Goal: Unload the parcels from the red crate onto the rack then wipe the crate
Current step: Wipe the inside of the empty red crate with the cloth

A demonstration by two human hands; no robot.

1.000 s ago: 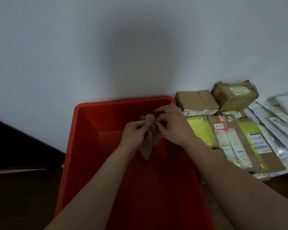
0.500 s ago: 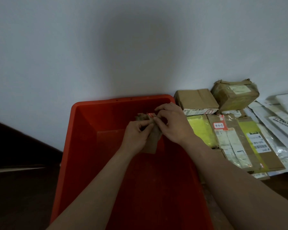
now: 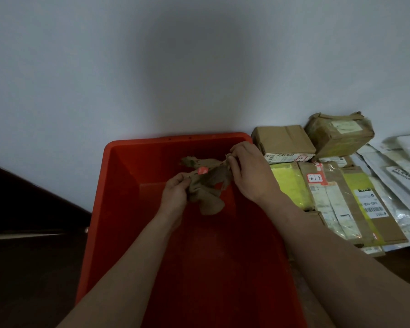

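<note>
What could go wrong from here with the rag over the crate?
1. The brown rag is bunched between the left hand and right hand; it may wipe the red crate patchily.
2. Cardboard parcels sit close beside the crate's right wall; wide strokes might nudge them.

Place: dim parcel storage or mailroom corner.
Parcels (image 3: 329, 185): taped cardboard, stacked by plain wall (image 3: 128, 67).
Labels (image 3: 374, 209): barcoded shipping stickers.
Mailers (image 3: 398, 176): white bags piled beside.
Crate (image 3: 175, 138): red plastic tote.
</note>
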